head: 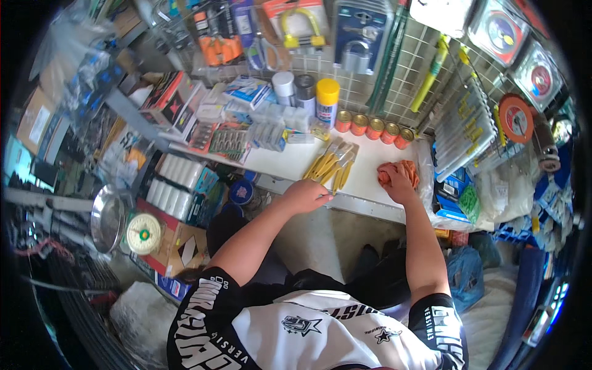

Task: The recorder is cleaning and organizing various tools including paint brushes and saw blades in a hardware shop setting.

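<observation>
My right hand [397, 181] grips a crumpled orange cloth [411, 171] and presses it on the right part of a white shelf [370, 164]. My left hand [307, 196] is at the shelf's front edge, fingers curled, close to the handle ends of the paintbrushes. Whether it touches a handle or holds anything cannot be made out. Several paintbrushes [329, 163] with yellow handles lie in a bunch on the shelf, bristles pointing away from me. Behind the cloth stands a row of small orange-red cans [374, 129] with gold lids.
Spray cans [327, 102] and small boxes [249, 91] crowd the shelf's back and left. Packaged padlocks [357, 56] hang on a wire grid above. A dial scale [144, 233] with a metal pan [108, 218] stands low left. Saw blades [462, 127] hang at right.
</observation>
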